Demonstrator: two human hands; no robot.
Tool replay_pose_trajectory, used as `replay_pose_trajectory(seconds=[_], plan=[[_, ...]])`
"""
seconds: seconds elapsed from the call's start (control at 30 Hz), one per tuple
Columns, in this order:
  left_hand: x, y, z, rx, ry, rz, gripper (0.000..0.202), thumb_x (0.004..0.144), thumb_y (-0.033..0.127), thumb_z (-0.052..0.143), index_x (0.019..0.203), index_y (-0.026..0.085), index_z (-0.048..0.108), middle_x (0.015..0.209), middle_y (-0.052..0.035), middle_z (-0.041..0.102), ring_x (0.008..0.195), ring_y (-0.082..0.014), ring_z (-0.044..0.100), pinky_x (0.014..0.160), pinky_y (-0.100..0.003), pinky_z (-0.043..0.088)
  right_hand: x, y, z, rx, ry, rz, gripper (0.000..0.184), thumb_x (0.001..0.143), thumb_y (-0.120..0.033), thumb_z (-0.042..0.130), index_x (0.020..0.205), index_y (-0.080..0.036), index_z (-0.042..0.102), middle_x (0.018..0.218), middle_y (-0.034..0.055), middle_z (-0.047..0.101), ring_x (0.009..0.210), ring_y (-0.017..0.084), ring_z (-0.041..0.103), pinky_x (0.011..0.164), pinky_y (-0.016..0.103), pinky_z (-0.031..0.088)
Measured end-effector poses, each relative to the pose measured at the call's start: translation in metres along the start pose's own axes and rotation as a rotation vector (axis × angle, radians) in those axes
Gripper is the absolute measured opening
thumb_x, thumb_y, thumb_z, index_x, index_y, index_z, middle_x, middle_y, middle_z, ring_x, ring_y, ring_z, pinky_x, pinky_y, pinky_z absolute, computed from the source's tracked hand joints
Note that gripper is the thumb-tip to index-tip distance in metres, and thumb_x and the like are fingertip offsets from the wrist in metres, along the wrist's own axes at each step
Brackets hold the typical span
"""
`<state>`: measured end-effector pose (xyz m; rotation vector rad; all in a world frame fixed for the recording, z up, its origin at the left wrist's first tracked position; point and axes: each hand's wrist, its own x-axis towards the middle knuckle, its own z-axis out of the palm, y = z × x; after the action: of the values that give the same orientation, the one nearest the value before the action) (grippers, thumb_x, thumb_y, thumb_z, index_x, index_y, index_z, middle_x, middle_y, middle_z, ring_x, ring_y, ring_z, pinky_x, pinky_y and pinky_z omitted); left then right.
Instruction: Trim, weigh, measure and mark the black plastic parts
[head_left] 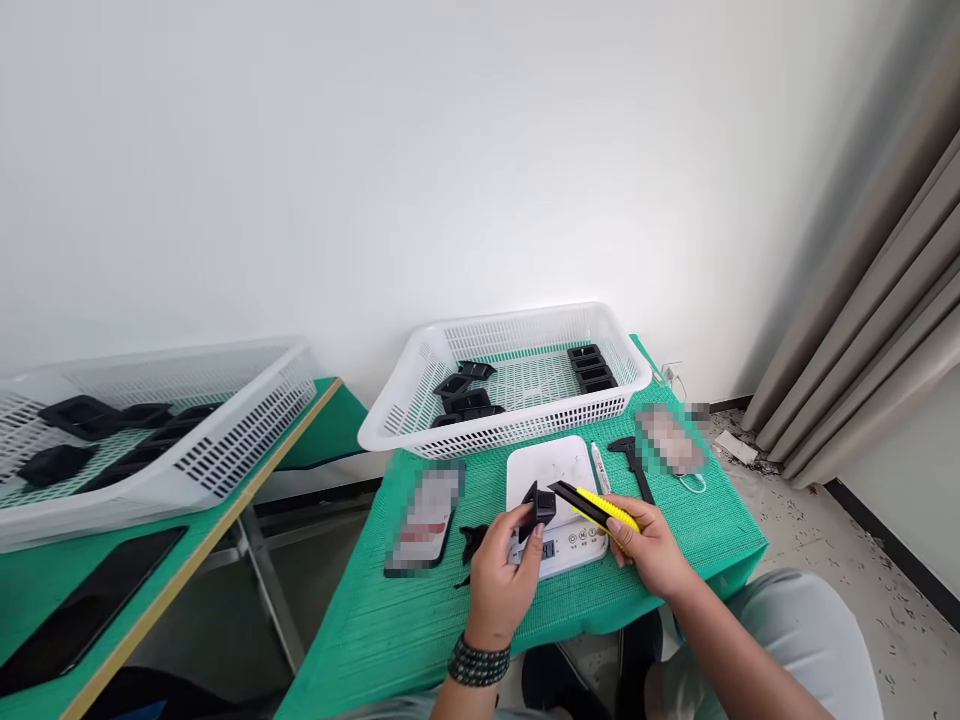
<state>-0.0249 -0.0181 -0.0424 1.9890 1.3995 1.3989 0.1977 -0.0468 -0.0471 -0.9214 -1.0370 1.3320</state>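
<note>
Black part point(543, 506): one, small, blocky with a flared rim; pinched by the left hand, over the white scale point(550, 462), at the near side of the basket.
Black part, direction: blocky end faces right, toward the cutter; flared rim lies on the left. Rim's long edge runs roughly away from the wearer, slightly tilted; the far end of the block is too small to read.
Left hand point(501, 582): gripping the part between thumb and fingers; hold appears chosen to steady it while leaving the block side exposed.
Right hand point(651, 548): wrapped around the cutter handle, thumb laid along it, probably for control of the tip.
Yellow cutter point(598, 507): long axis slants from the right hand leftward and slightly away from the wearer; black tip points at the part. Contact between them: cannot tell.
Pen point(601, 468) and black caliper point(634, 462): lying right of the scale, lengthwise away from the wearer; likely set there for easy reach.
White basket point(499, 438): at the desk's far side, against the wall; loose black pieces point(466, 402) at left, a neat row point(592, 369) at right, perhaps to keep two lots apart.
Green-covered desk point(352, 622): carries all the above except the hand-held pair.
</note>
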Motion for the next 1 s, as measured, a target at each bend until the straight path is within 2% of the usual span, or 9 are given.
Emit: replay_pose_trajectory(seconds=[0.13, 0.27, 0.4, 0.5, 0.57, 0.63, 0.77, 0.87, 1.0], plan=[[0.001, -0.001, -0.002, 0.069, 0.093, 0.052, 0.031, 0.098, 0.046, 0.06, 0.107, 0.021, 0.075, 0.096, -0.0099, 0.077, 0.093, -0.026, 0.073, 0.08, -0.039, 0.061, 0.0, 0.003, 0.0, 0.019, -0.009, 0.0, 0.054, 0.083, -0.059, 0.08, 0.118, -0.019, 0.076, 0.075, 0.0006, 0.066, 0.048, 0.008, 0.049, 0.046, 0.024, 0.04], [0.003, -0.003, -0.002, 0.142, 0.04, 0.042, 0.034, 0.099, 0.049, 0.056, 0.106, 0.023, 0.077, 0.098, -0.0105, 0.077, 0.096, -0.0287, 0.072, 0.087, -0.047, 0.058, 0.0, 0.005, -0.001, 0.012, -0.015, 0.013, 0.054, 0.081, -0.059, 0.081, 0.116, -0.018, 0.075, 0.071, -0.0015, 0.062, 0.048, 0.009, 0.05, 0.046, 0.024, 0.04], [0.001, -0.004, 0.001, 0.109, -0.071, -0.041, 0.04, 0.094, 0.049, 0.061, 0.125, 0.025, 0.07, 0.112, -0.0119, 0.075, 0.111, -0.0328, 0.07, 0.097, -0.053, 0.056, 0.0, 0.003, -0.001, 0.007, -0.024, 0.034, 0.055, 0.081, -0.059, 0.082, 0.116, -0.018, 0.075, 0.072, -0.0012, 0.063, 0.047, 0.008, 0.05, 0.046, 0.023, 0.039], [-0.005, -0.005, 0.003, -0.012, -0.119, -0.112, 0.056, 0.091, 0.04, 0.062, 0.145, 0.024, 0.054, 0.128, -0.0147, 0.068, 0.122, -0.0307, 0.068, 0.103, -0.051, 0.057, 0.0, 0.001, -0.001, 0.02, -0.021, 0.022, 0.053, 0.081, -0.058, 0.081, 0.115, -0.018, 0.075, 0.074, -0.001, 0.063, 0.047, 0.008, 0.05, 0.046, 0.024, 0.039], [-0.007, -0.006, 0.004, -0.073, -0.143, -0.142, 0.063, 0.09, 0.034, 0.06, 0.15, 0.024, 0.046, 0.133, -0.0158, 0.064, 0.124, -0.0289, 0.068, 0.105, -0.049, 0.058, 0.0, 0.002, -0.001, 0.028, -0.02, 0.011, 0.052, 0.081, -0.057, 0.082, 0.115, -0.018, 0.075, 0.075, -0.0006, 0.064, 0.047, 0.008, 0.05, 0.046, 0.024, 0.04], [-0.007, -0.007, 0.005, -0.086, -0.152, -0.165, 0.06, 0.09, 0.034, 0.06, 0.148, 0.024, 0.048, 0.134, -0.0158, 0.064, 0.125, -0.0287, 0.068, 0.105, -0.049, 0.058, 0.0, 0.003, -0.001, 0.032, -0.019, 0.01, 0.052, 0.08, -0.055, 0.082, 0.116, -0.019, 0.074, 0.077, 0.0001, 0.065, 0.048, 0.008, 0.05, 0.047, 0.024, 0.041], [-0.003, -0.01, 0.006, -0.01, -0.147, -0.197, 0.044, 0.09, 0.047, 0.062, 0.127, 0.023, 0.064, 0.126, -0.015, 0.069, 0.125, -0.0339, 0.066, 0.102, -0.053, 0.058, -0.001, 0.006, -0.002, 0.042, -0.01, 0.016, 0.051, 0.079, -0.051, 0.083, 0.118, -0.02, 0.071, 0.081, 0.0016, 0.07, 0.048, 0.009, 0.049, 0.048, 0.025, 0.044], [0.001, -0.012, 0.006, 0.012, -0.14, -0.207, 0.045, 0.09, 0.055, 0.062, 0.12, 0.022, 0.069, 0.122, -0.0146, 0.072, 0.124, -0.0362, 0.065, 0.1, -0.053, 0.058, -0.002, 0.006, -0.002, 0.029, -0.003, 0.008, 0.048, 0.081, -0.053, 0.08, 0.115, -0.02, 0.069, 0.082, 0.0019, 0.07, 0.046, 0.008, 0.048, 0.045, 0.024, 0.043], [0.002, -0.011, 0.005, -0.001, -0.074, -0.178, 0.047, 0.09, 0.058, 0.064, 0.118, 0.021, 0.071, 0.123, -0.0147, 0.074, 0.118, -0.0342, 0.068, 0.101, -0.051, 0.058, -0.005, 0.005, -0.001, -0.038, -0.032, -0.04, 0.046, 0.086, -0.053, 0.078, 0.119, -0.021, 0.071, 0.082, 0.0018, 0.069, 0.047, 0.009, 0.051, 0.048, 0.026, 0.048]])
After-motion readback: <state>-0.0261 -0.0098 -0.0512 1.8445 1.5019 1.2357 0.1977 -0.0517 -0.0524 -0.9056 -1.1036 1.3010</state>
